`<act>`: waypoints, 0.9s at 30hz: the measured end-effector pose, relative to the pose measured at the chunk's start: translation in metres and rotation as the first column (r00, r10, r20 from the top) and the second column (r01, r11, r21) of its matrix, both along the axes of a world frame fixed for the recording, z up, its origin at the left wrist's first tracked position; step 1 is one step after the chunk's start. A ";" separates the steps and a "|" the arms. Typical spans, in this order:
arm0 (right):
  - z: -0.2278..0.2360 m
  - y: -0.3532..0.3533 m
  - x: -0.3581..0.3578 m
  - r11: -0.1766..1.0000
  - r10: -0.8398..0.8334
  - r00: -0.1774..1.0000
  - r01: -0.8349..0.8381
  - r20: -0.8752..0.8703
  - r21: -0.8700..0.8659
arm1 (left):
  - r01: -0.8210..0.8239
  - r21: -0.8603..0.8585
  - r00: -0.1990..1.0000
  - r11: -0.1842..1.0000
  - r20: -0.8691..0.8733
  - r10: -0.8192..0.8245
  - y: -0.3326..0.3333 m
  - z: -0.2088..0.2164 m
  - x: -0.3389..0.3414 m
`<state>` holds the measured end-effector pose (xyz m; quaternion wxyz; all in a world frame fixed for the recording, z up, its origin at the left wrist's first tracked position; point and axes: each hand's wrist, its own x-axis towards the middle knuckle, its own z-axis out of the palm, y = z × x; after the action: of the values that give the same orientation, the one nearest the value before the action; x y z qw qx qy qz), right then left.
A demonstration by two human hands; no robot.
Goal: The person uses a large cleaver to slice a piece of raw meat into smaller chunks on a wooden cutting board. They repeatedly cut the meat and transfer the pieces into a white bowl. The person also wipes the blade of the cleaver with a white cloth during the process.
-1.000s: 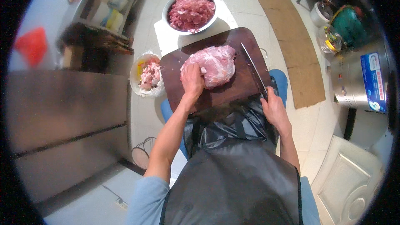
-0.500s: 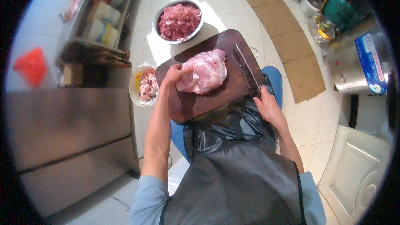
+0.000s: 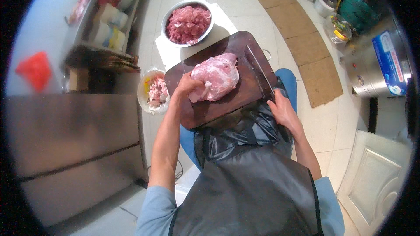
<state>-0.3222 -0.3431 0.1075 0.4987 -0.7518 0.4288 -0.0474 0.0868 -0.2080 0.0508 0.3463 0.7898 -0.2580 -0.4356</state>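
A large piece of raw meat (image 3: 221, 76) lies on a dark brown cutting board (image 3: 197, 116) that rests over my lap. My left hand (image 3: 189, 85) grips the meat's left end, fingers closed on its edge. At the board's right side my right hand (image 3: 282, 108) is closed round the handle of a long knife (image 3: 259, 65), whose blade points away from me along the board's right edge. Beyond the board, a metal bowl (image 3: 164, 25) is heaped with cut pink meat (image 3: 189, 24). Left of the board, a lined bowl (image 3: 144, 100) holds pale trimmings (image 3: 157, 91).
The metal bowl stands on a white stool or low table (image 3: 162, 52). Flattened cardboard (image 3: 302, 46) lies on the tiled floor at the right. A steel cabinet (image 3: 78, 135) and a loaded shelf (image 3: 103, 46) flank the left; a large metal drum (image 3: 365, 70) stands at the right.
My left hand has shifted slightly toward me and closed more on the meat's end, which has bunched up. My right hand and the knife stay nearly in place.
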 end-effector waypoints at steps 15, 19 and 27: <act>-0.011 0.001 -0.003 0.999 -0.011 0.999 0.013 0.038 -0.041 | 0.630 0.018 0.108 0.777 0.988 -0.110 0.061 0.033 -0.051; -0.007 0.003 0.000 0.989 0.035 0.999 -0.034 0.005 -0.147 | 0.541 -0.009 0.259 0.841 0.953 -0.157 0.096 0.004 -0.057; 0.008 0.004 0.006 0.981 0.064 0.993 -0.081 -0.099 -0.174 | 0.375 -0.130 0.598 0.918 0.791 -0.132 0.094 0.024 -0.076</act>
<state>-0.3163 -0.3396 0.1153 0.4106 -0.8098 0.4178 -0.0323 0.0107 -0.1141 0.0743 0.2461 0.7953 -0.5505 -0.0616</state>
